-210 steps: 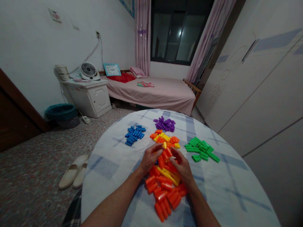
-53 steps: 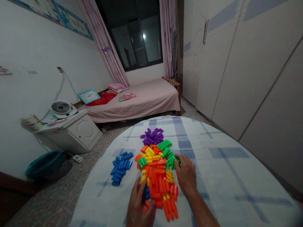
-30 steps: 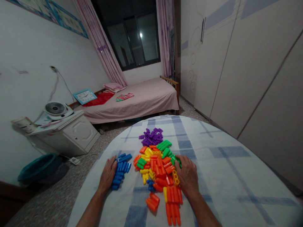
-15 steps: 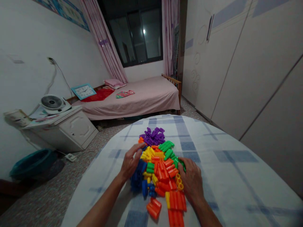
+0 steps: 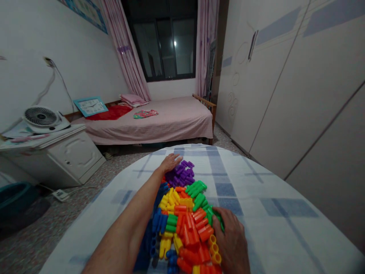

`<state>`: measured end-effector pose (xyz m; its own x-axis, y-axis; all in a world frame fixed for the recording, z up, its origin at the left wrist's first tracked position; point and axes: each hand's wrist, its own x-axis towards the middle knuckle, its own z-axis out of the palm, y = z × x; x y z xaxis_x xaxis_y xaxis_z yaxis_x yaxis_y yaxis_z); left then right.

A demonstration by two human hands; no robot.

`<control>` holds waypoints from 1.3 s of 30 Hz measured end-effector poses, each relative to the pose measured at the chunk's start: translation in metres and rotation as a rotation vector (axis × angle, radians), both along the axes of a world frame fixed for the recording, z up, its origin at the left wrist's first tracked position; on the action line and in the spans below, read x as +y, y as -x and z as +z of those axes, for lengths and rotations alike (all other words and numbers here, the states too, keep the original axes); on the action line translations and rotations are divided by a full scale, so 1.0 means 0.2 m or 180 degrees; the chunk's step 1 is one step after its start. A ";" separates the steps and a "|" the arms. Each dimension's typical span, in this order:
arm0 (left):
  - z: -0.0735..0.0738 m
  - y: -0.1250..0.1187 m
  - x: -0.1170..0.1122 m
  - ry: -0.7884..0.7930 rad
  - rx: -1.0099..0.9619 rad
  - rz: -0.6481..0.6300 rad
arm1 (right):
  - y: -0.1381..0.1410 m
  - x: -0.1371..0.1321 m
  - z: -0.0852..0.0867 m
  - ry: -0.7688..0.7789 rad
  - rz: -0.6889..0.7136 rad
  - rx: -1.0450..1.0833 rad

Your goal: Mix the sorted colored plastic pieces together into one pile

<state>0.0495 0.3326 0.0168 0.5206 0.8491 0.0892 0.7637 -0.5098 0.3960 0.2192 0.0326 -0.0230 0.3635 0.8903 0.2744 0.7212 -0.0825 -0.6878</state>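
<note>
A heap of plastic toy blocks lies on the round table. My left hand [image 5: 170, 162] reaches to the far end, over the left edge of the purple blocks [image 5: 182, 175], its fingers stretched out. My right hand [image 5: 232, 236] rests against the right side of the heap, fingers bent beside the green blocks [image 5: 201, 201]; whether it grips one is hidden. Orange blocks [image 5: 189, 230] fill the middle, with yellow blocks [image 5: 170, 198] left of them. Yellow ring-ended pieces [image 5: 214, 249] lie by my right wrist. Blue blocks [image 5: 159, 220] are partly hidden behind my left forearm.
A white and blue checked cloth [image 5: 273, 228] covers the table. Beyond stands a bed [image 5: 171, 125] with a pink sheet. A fan [image 5: 42, 116] sits on a white cabinet [image 5: 74, 156] at left. Wardrobe doors [image 5: 273, 95] line the right.
My left hand has moved forward from beside the yellow and blue blocks to the purple ones. My right hand stays by the green blocks. The view has shifted slightly.
</note>
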 end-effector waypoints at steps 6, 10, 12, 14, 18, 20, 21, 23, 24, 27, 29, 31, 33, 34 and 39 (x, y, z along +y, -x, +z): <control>0.00 -0.14 -0.09 0.0254 0.0268 -0.0281 | 0.00 0.01 0.00 -0.0015 -0.0001 0.0019; 0.05 -0.12 -0.21 0.0348 0.0099 -0.0639 | 0.00 0.00 0.01 -0.0010 -0.0027 -0.0021; 0.08 -0.10 -0.27 0.0463 -0.0042 -0.0770 | 0.01 0.00 0.02 -0.0010 -0.0017 -0.0041; 0.10 -0.07 -0.36 0.0560 -0.0196 -0.0908 | 0.01 0.00 0.01 -0.0023 -0.0007 -0.0057; 0.20 0.01 -0.62 0.0901 -0.0355 -0.1289 | 0.01 0.01 0.00 -0.0045 -0.0028 -0.0099; 0.28 0.06 -0.74 0.1006 -0.0276 -0.1609 | 0.00 0.01 -0.01 -0.0055 -0.0030 -0.0109; 0.32 0.08 -0.77 0.1034 -0.0303 -0.1829 | 0.00 0.01 -0.01 -0.0064 -0.0025 -0.0113; 0.37 0.13 -0.77 0.1032 -0.0469 -0.1925 | 0.00 0.01 -0.01 -0.0081 -0.0018 -0.0124; 0.37 0.16 -0.73 0.0908 -0.0576 -0.1762 | 0.00 0.01 0.00 -0.0083 -0.0017 -0.0131; 0.27 0.26 -0.51 0.0058 -0.0622 -0.0470 | 0.00 0.01 0.00 -0.0071 -0.0027 -0.0136; 0.15 0.31 -0.36 -0.0131 -0.0301 0.0118 | 0.00 0.01 0.01 -0.0046 -0.0033 -0.0120; 0.04 0.33 -0.28 -0.0029 -0.0172 0.0345 | 0.01 0.01 0.01 -0.0024 -0.0042 -0.0096; -0.04 0.32 -0.26 0.0020 -0.0234 0.0265 | 0.01 0.00 0.02 -0.0012 -0.0044 -0.0079; -0.05 0.30 -0.28 0.0067 -0.0322 0.0126 | 0.01 0.00 0.02 -0.0007 -0.0043 -0.0079; 0.00 0.21 -0.40 0.0680 -0.0669 -0.0349 | 0.01 0.00 0.02 0.0010 -0.0060 -0.0122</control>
<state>0.0072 0.2532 0.0177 0.5991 0.8001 0.0301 0.5990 -0.4728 0.6462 0.2166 0.0335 -0.0181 0.3694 0.8843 0.2856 0.7453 -0.0984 -0.6595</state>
